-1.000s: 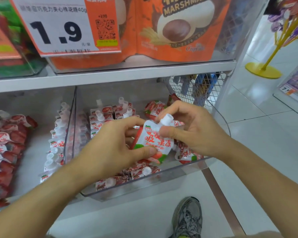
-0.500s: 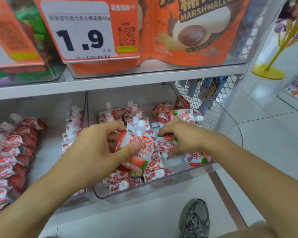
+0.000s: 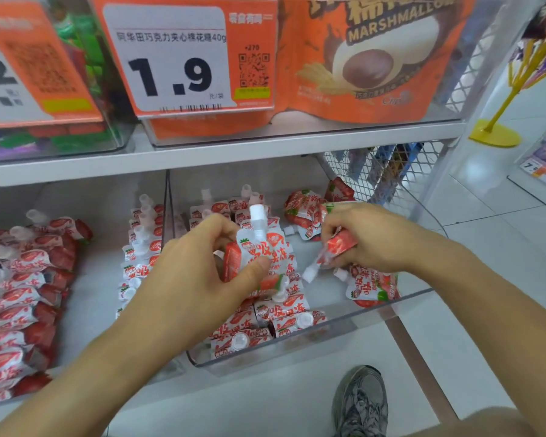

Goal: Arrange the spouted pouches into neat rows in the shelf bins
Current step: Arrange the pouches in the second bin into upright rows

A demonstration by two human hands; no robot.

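Overhead, the upper shelf (image 3: 221,154) carries clear bins; an orange marshmallow bag (image 3: 375,58) stands in the right one, behind a price card (image 3: 177,58) reading 1.9. Below it, the right-hand clear bin (image 3: 297,345) holds strawberry-print spouted pouches: a row with spouts up runs along its left portion from rear to front, several lie flat at the front wall, and loose pouches (image 3: 306,206) lie jumbled at the rear right beside the wire mesh panel (image 3: 375,171). One more pouch (image 3: 372,288) lies flat at the bin's right front, under the right wrist. The left-hand bin (image 3: 85,294) holds a stacked mass of the same pouches on its left side and a single upright row (image 3: 142,234) against its right wall.

Left hand (image 3: 196,279): closed on an upright pouch (image 3: 260,247), thumb pressed across its printed face, fingers curled behind it, white cap projecting above the grip. This pouch sits over the centre of the right-hand bin.

Right hand (image 3: 369,238): fingers clenched round a second pouch (image 3: 338,244), held tilted, its cap pointing down and to the left, clear of the palm. The two held pouches are near each other but apart.

A grey shoe (image 3: 360,402) shows on the white floor below the bin.
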